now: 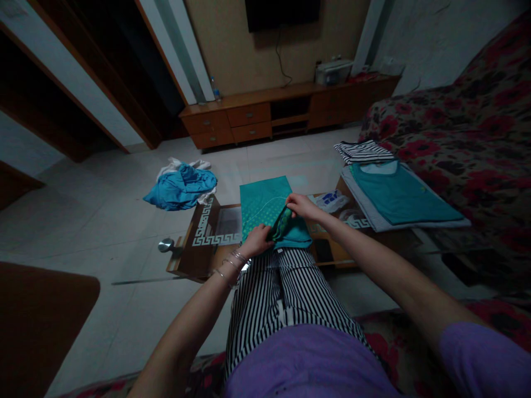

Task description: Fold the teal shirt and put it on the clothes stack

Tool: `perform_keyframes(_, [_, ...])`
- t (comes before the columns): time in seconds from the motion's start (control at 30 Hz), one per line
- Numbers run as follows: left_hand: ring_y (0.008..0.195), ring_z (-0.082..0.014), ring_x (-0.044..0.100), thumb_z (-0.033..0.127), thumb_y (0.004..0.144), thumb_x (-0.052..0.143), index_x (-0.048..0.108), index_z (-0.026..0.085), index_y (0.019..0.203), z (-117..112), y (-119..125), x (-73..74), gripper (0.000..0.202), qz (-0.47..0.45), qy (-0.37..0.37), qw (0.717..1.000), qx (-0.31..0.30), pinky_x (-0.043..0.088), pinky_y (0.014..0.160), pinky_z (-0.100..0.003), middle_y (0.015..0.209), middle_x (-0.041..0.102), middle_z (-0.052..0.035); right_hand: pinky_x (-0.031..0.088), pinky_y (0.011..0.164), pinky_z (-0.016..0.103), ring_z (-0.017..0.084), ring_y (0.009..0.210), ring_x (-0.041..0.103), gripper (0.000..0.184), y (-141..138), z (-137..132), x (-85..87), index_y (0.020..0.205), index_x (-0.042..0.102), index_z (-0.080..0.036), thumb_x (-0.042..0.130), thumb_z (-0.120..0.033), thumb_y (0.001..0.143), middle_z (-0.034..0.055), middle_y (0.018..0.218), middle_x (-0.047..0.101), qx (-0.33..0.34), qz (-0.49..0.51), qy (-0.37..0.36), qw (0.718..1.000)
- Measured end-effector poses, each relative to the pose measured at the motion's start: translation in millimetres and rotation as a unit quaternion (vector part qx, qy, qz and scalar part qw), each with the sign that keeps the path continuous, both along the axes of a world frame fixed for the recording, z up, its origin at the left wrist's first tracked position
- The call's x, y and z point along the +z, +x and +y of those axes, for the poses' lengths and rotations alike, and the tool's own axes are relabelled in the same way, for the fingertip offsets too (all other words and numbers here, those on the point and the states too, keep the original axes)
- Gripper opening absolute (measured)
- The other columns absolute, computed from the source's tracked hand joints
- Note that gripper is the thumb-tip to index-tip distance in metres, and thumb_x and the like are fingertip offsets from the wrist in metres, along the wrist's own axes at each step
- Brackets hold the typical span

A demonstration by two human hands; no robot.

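A teal garment with pale dots (261, 202) lies flat and folded on the glass-topped coffee table, in front of my knees. My left hand (258, 240) is closed on its near edge, and silver bangles circle that wrist. Higher and to the right, my right hand (302, 206) pinches a dark green patterned part (282, 224) of the cloth, lifted between both hands. Whether this part is sewn to the teal garment I cannot tell. A thin pale line, like a thread or seam, curves over the teal cloth toward my right fingers.
A bright blue and white cloth heap (182, 185) rests at the table's left end. To the right lie a flat stack with a teal top (398, 190) and a folded striped garment (365, 151). A clear plastic bag (332, 200) and a flowered sofa (440, 127) are nearby.
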State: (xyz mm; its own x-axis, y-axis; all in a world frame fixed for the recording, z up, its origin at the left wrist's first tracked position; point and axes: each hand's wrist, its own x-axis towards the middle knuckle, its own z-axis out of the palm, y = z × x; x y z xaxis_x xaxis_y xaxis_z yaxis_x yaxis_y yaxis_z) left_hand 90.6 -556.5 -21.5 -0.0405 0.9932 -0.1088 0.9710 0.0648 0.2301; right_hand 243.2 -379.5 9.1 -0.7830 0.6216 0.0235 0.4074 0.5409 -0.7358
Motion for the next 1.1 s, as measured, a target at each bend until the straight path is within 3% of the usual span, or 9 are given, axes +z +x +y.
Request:
perform_keyframes(0.3, [0.097,-0.0289,0.053,0.047,0.083,0.063,0.055,0.016,0.104,1,26,5.8,0.038,0.077,0.027,0.996,0.042,0.044,0.076,-0.036,0.106,0.055,-0.0127,0.043,0.056,0.016,0.009,0.056,0.058,0.029,2,9,-9.1,0.102,0.066,-0.013,0.042,-0.007,0.086,-0.0009,0.065,0.062,0.016,0.025,-0.037,0.999])
perform_keyframes(0.53, [0.09,-0.0233,0.055,0.028,0.09,0.052,0.058,0.017,0.096,3,20,2.2,0.014,0.066,0.046,0.996,0.029,0.042,0.074,-0.032,0.098,0.058,-0.0096,0.043,0.058,0.017,0.009,0.06,0.06,0.029,19,12,-16.5,0.104,0.066,-0.013,0.044,-0.008,0.086,0.0017,0.075,0.068,0.033,0.008,-0.037,0.999])
perform_keyframes(0.8, [0.076,-0.0162,0.055,0.026,0.094,0.047,0.061,0.016,0.086,13,3,3.1,0.019,0.017,0.057,0.998,-0.009,0.04,0.068,-0.025,0.09,0.06,-0.0059,0.041,0.06,0.019,0.012,0.063,0.059,0.03,32,6,-17.8,0.104,0.068,-0.012,0.045,-0.009,0.086,0.0018,0.069,0.065,0.039,-0.01,-0.007,0.999])
perform_keyframes(1.0, [0.077,-0.0163,0.055,0.025,0.094,0.047,0.061,0.017,0.088,5,13,17.5,0.018,0.033,0.075,0.996,-0.029,0.038,0.066,-0.025,0.09,0.058,-0.0052,0.043,0.065,0.021,0.014,0.068,0.061,0.03,53,0,-23.0,0.104,0.068,-0.012,0.045,-0.011,0.085,0.0028,0.073,0.066,0.048,0.01,-0.011,0.999])
perform_keyframes(1.1, [0.077,-0.0173,0.055,0.027,0.094,0.047,0.062,0.018,0.091,-4,19,17.2,0.018,0.065,0.068,0.995,-0.039,0.037,0.063,-0.026,0.09,0.057,-0.0048,0.044,0.067,0.022,0.014,0.071,0.06,0.029,67,-8,-31.3,0.101,0.069,-0.014,0.046,-0.012,0.084,0.0036,0.079,0.067,0.058,0.021,-0.005,0.998])
